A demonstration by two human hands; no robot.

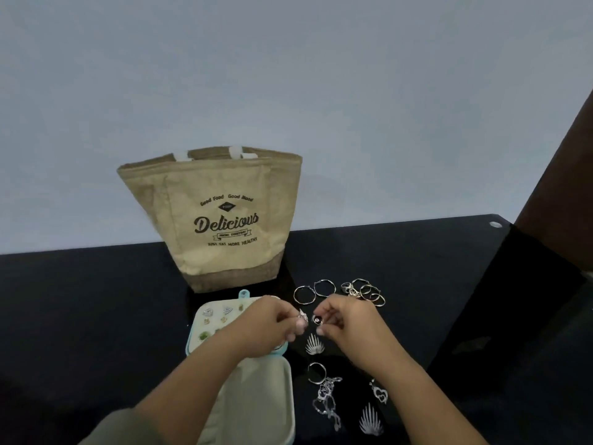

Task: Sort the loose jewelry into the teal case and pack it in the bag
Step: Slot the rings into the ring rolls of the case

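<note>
Black tabletop (80, 300), seemingly glass, holds the bag (218, 220) against a pale wall (288, 75).

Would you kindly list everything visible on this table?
bag: one, tan, upright at back
case: one, teal, open, before the bag
stud earrings: several, silver and gold, on the case's panel
hoops: two, silver, right of the bag's base
rings: cluster, silver and gold, beside the hoops
fan earrings: two, silver, right of the case
heart pendant: one, silver, near front
chains: tangled, silver, left of the pendant
table: one, black
left hand: pinches a small silver piece
right hand: pinches a dark-centred piece
</note>
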